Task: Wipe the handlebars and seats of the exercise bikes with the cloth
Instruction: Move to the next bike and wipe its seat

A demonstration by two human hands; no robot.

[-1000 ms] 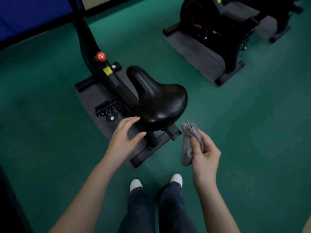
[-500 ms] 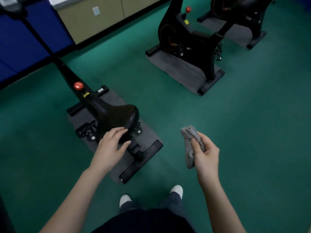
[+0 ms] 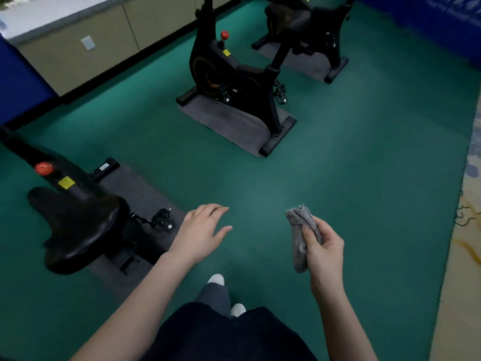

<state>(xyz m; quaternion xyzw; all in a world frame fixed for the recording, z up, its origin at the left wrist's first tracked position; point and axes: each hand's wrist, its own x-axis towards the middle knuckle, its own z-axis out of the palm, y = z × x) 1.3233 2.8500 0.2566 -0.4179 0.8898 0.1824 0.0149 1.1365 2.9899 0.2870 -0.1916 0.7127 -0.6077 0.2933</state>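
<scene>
A black bike seat (image 3: 78, 225) sits at the lower left, on the nearest exercise bike with a red knob (image 3: 43, 168). My left hand (image 3: 201, 231) hovers over the green floor to the right of that seat, fingers spread and touching nothing. My right hand (image 3: 322, 252) grips a bunched grey cloth (image 3: 299, 235) at chest height, well clear of any bike. A second black bike (image 3: 234, 82) stands ahead at centre, and a third bike (image 3: 307, 24) stands behind it; their seats and handlebars are cut off by the top edge.
Each bike rests on a grey mat (image 3: 229, 121). Beige cabinets (image 3: 78, 48) line the far left wall, with blue panels (image 3: 429, 24) at the far right. A pale patterned floor strip (image 3: 466, 243) runs along the right edge. My legs and white shoes (image 3: 216, 280) are below.
My left hand has come off the near seat and now hangs in the air. The view has swung right, so the near bike slid left and the other bikes came closer to centre.
</scene>
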